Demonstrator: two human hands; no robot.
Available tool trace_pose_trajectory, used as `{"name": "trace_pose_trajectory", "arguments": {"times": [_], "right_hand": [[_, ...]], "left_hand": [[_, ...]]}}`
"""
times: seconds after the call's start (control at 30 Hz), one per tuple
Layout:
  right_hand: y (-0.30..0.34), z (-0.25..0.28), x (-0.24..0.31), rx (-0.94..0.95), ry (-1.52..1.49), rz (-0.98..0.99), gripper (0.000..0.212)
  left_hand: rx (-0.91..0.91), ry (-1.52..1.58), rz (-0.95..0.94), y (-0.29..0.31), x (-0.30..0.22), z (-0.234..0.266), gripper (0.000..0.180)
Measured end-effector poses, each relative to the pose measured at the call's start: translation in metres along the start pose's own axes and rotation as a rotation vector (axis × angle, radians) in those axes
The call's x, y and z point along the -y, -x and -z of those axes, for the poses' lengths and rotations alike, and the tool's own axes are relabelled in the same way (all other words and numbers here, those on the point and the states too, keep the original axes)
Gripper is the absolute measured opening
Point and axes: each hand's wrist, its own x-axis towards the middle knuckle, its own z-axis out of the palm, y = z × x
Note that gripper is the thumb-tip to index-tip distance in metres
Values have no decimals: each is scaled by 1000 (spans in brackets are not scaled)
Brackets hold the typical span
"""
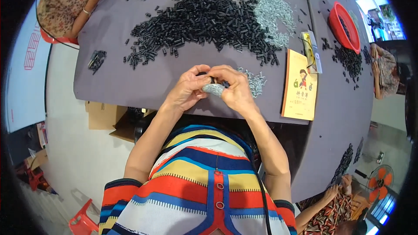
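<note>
Two hands joining a small black piece

Both hands meet over the table's edge. Left hand and right hand pinch a small black piece between pressed fingertips; a grey fingertip cover sits just below. Seemingly mid-assembly; seating it needs steady alignment.

Grey table, loaded.
On it: heap of small black tubes, silvery screw pile, orange booklet, red basin.

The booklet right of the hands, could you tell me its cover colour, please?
Orange-yellow booklet, with a small cartoon figure; head view.
</note>
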Motion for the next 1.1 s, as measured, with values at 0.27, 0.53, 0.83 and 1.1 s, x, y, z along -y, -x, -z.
{"name": "trace_pose_trajectory", "arguments": {"times": [0.27,0.53,0.83,1.1], "right_hand": [[35,68,7,-238,151,-75,24],[56,100,-23,-137,489,-93,35],[49,109,-19,-29,572,-147,27],[53,106,-34,-16,658,-127,24]], "left_hand": [[-1,121,-2,5,-4,3,15],[-87,111,30,51,-23,4,12],[-353,-877,273,199,-102,60,5],[-856,-1756,308,215,-68,186,26]]}}
